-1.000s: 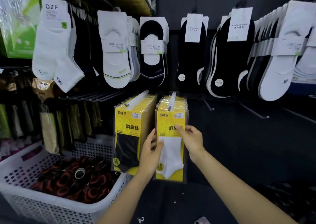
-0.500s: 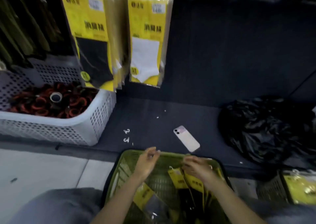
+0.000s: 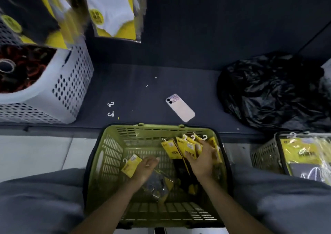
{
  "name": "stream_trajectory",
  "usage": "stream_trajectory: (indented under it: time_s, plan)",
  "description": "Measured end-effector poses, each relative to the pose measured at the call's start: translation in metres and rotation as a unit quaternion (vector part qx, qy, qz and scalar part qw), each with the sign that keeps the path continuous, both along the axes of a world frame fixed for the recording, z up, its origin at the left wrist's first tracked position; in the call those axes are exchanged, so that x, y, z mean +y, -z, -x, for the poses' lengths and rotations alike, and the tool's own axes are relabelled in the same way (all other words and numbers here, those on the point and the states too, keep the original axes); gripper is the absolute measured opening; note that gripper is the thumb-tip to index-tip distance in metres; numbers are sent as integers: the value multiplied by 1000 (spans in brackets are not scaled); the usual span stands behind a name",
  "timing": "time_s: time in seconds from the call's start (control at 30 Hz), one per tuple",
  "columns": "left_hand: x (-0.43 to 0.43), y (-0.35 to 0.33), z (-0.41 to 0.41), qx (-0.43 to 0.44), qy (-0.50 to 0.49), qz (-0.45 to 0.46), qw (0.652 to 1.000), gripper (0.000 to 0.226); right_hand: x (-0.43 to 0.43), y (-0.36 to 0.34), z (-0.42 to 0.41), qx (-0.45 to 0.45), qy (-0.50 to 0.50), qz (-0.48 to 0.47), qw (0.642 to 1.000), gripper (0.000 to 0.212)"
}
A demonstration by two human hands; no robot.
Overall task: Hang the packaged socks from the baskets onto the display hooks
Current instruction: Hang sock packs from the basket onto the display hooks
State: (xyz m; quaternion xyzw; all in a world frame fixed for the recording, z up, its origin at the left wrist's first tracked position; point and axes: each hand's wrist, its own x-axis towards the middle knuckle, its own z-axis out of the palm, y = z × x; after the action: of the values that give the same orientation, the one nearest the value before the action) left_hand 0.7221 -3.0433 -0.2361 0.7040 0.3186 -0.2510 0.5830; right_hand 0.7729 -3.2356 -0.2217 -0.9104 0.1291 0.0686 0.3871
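Fanning in the far-right corner of the green slatted plastic basket [image 3: 111,153], yellow film-wrapped sock packs [image 3: 172,149] are pointing white hooks [image 3: 193,137] away under the splayed right hand [image 3: 202,160], grip unclear; the left hand [image 3: 145,167] is hovering open alongside.

One view, head-worn, wide-angle. Looks steeply down and slightly forward, from above the person's knees [image 3: 39,198]. Green basket [image 3: 111,162] with sock packs [image 3: 172,149] lies near, at 6 o'clock from centre. Dark shelf [image 3: 143,90] farther off at 12 o'clock; hung packs [image 3: 114,10] cropped at 11 o'clock, blurred. Straight edges bow outward.
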Motion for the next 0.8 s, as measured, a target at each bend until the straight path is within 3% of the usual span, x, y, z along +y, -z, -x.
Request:
stream_trajectory:
  time_s: [0.1,0.17,0.27,0.43,0.57,0.67,0.8]
  plan:
    - [-5,2,2,13,14,7,1000,44,4,11,1,41,27,-84,995,73]
    - [-7,3,4,20,9,23,1000,44,6,20,1,60,65,-123,989,60]
    - [-4,5,6,18,2,33,999,50,8,30,1,83,10,-105,991,29]
    - [-1,2,0,2,28,60,998,69,2,13,-9,144,-75,-194,967,17]
    - [0,-2,-3,26,8,96,995,99,11,-7,-17,167,-26,-297,940,35]
    - [4,-14,-9,5,-32,199,979,77,20,-20,-21,171,-13,-325,930,41]
    - [10,-43,-20,-56,-11,162,985,37,33,-38,-22,164,-24,-345,924,37]
